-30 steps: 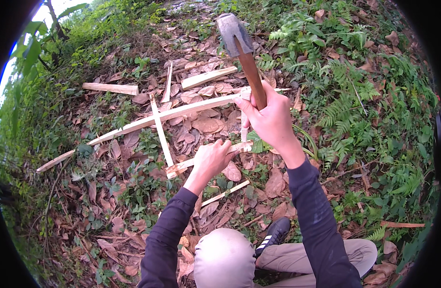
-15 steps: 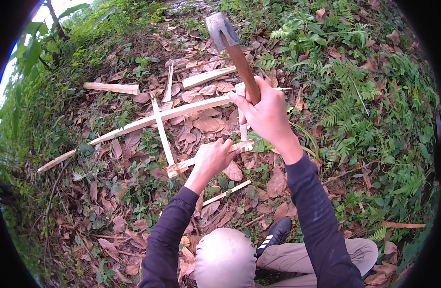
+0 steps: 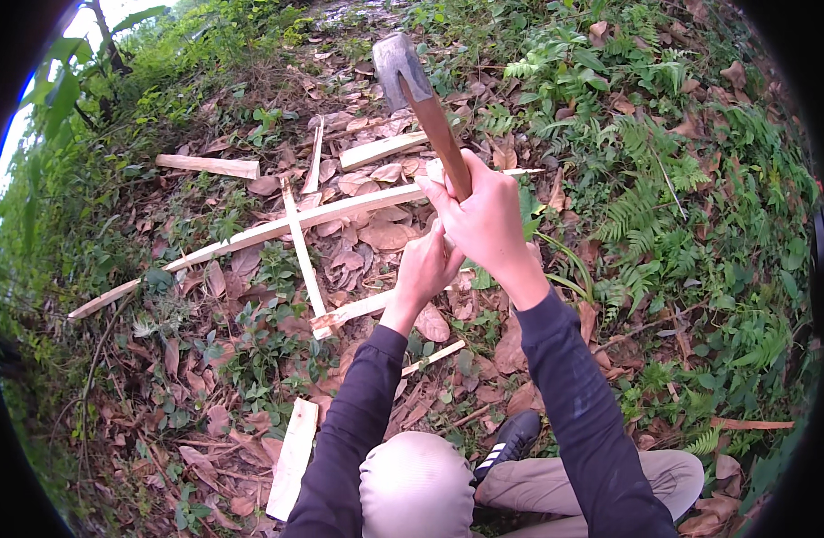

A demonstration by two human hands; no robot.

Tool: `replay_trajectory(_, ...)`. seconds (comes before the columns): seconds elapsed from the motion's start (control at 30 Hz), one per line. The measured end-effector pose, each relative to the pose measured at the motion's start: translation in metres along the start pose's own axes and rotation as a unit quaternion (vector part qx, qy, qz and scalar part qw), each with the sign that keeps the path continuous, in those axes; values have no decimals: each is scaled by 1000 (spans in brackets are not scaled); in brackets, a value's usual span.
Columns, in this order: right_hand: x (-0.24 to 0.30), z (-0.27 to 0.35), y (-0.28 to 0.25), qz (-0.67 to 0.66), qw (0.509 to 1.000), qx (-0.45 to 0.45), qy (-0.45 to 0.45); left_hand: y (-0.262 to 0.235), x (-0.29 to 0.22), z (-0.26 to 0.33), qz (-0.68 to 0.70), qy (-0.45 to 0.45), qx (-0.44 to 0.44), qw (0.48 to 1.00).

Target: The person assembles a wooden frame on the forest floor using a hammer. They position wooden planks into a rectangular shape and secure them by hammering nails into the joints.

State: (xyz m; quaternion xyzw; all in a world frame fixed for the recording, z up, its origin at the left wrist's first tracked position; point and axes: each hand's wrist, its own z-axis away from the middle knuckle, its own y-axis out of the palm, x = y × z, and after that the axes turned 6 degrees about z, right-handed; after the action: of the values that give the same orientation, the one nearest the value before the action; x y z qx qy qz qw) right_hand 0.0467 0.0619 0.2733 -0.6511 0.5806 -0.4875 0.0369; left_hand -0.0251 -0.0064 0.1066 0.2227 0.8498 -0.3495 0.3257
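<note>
In my right hand (image 3: 491, 211) is the wooden handle of a hammer (image 3: 442, 125). Its grey, notched metal head is raised above the wood. Just below, my left hand (image 3: 425, 269) is closed with its fingertips together; what they pinch is hidden behind the right hand. Under both hands lies a frame of pale wooden strips. A long strip (image 3: 331, 210) runs across it, a thin crosspiece (image 3: 305, 260) crosses that strip on the left, and a shorter strip (image 3: 358, 309) joins the crosspiece's near end. A pale wood end (image 3: 435, 170) shows beside my right thumb.
Loose wood pieces lie beyond the frame: a block (image 3: 208, 166), a board (image 3: 383, 150) and a thin sliver (image 3: 315, 154). A flat board (image 3: 293, 457) is by my left forearm, and a thin stick (image 3: 434, 357) lies nearer. Dry leaves and ferns (image 3: 632, 211) cover the ground.
My left hand has let go of the near strip and moved up and right, close to my right hand. The hammer has shifted slightly left. A flat board now shows beside my left forearm.
</note>
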Motion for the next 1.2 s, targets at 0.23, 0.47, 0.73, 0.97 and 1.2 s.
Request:
replay_trajectory(0.23,-9,-10,11,-3,1000,-2,-8,15,-4,-6,144,-67,-76,984)
replay_trajectory(0.47,-7,-25,16,2,1000,8,-14,13,-16,-8,259,-105,-101,955)
replay_trajectory(0.73,-21,-32,24,0,998,61,10,13,-8,-18,361,-90,-90,924)
replay_trajectory(0.97,-31,-36,38,8,999,28,-18,10,-8,-22,401,-110,-111,903)
replay_trajectory(1.2,-38,-32,52,-34,998,49,26,18,-6,-13,396,-128,-101,904)
